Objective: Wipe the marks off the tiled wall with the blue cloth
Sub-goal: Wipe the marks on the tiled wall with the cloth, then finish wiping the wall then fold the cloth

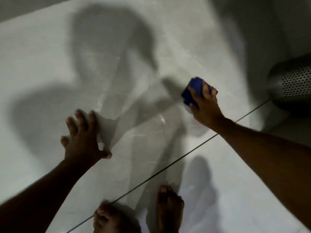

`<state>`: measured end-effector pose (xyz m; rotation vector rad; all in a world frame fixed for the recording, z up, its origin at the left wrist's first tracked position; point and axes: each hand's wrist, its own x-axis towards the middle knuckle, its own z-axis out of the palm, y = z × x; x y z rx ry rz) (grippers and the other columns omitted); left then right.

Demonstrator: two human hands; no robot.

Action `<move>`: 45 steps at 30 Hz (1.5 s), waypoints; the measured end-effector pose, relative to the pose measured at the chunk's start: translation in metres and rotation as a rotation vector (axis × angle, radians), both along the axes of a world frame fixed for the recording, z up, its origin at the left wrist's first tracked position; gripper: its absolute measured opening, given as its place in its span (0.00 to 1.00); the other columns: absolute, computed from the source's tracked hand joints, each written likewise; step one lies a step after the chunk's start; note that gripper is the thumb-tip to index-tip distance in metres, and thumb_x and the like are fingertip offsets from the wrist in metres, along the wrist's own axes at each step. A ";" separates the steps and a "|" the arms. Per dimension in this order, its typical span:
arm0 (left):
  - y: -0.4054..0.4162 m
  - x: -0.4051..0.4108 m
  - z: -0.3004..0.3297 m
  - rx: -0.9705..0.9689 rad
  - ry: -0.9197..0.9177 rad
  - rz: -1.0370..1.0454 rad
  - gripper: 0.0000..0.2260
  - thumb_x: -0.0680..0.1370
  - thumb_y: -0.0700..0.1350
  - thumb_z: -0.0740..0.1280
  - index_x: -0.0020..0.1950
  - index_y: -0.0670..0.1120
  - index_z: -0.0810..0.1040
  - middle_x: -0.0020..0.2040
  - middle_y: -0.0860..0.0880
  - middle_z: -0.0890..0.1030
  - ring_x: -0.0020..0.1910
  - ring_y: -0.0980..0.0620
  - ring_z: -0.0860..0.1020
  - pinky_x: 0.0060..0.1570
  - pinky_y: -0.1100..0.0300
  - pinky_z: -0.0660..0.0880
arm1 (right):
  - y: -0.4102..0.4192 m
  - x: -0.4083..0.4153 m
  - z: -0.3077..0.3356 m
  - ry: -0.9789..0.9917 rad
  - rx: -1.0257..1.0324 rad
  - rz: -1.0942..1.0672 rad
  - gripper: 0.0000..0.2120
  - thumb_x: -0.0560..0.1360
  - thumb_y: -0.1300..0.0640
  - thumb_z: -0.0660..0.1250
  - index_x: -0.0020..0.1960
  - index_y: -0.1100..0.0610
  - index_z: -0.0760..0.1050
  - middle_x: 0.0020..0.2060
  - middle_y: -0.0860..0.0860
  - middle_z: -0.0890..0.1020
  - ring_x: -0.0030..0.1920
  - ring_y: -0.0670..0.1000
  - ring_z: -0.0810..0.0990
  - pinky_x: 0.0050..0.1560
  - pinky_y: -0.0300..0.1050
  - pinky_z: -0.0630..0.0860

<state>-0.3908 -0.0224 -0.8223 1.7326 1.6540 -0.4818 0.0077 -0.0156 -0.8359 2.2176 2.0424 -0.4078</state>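
Observation:
The pale tiled wall [50, 68] fills most of the view, with faint whitish streaks [162, 118] near its middle. My right hand [206, 106] is closed over a bunched blue cloth [191, 91] and presses it flat on the tile at the right. My left hand [82, 137] rests on the wall at lower left, palm down, fingers spread, holding nothing. A large shadow of my head and arms falls across the tiles.
A dark grout line [168, 167] runs diagonally from lower left to the right. A perforated metal cylinder [292, 83] stands at the right edge. My two bare feet [168, 211] show at the bottom, on the tiled floor.

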 end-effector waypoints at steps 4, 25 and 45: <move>-0.001 -0.003 -0.001 0.014 -0.025 -0.009 0.67 0.54 0.59 0.82 0.77 0.54 0.37 0.79 0.44 0.34 0.77 0.34 0.37 0.64 0.24 0.57 | 0.008 -0.129 -0.011 0.108 0.011 0.099 0.27 0.73 0.55 0.64 0.72 0.49 0.68 0.75 0.64 0.63 0.71 0.76 0.59 0.69 0.68 0.60; -0.072 -0.009 0.238 -0.055 -0.131 0.583 0.21 0.82 0.46 0.57 0.73 0.39 0.65 0.73 0.35 0.69 0.72 0.37 0.67 0.69 0.49 0.64 | -0.109 -0.231 0.237 0.780 -0.475 -0.509 0.18 0.76 0.67 0.65 0.63 0.54 0.77 0.61 0.56 0.81 0.62 0.54 0.78 0.54 0.27 0.66; -0.017 0.095 0.888 -0.235 -1.164 0.261 0.17 0.75 0.34 0.69 0.62 0.45 0.77 0.56 0.41 0.84 0.53 0.42 0.84 0.48 0.47 0.82 | -0.144 -0.130 0.908 1.256 0.034 -0.627 0.56 0.56 0.32 0.78 0.74 0.36 0.49 0.75 0.41 0.59 0.72 0.46 0.63 0.70 0.53 0.70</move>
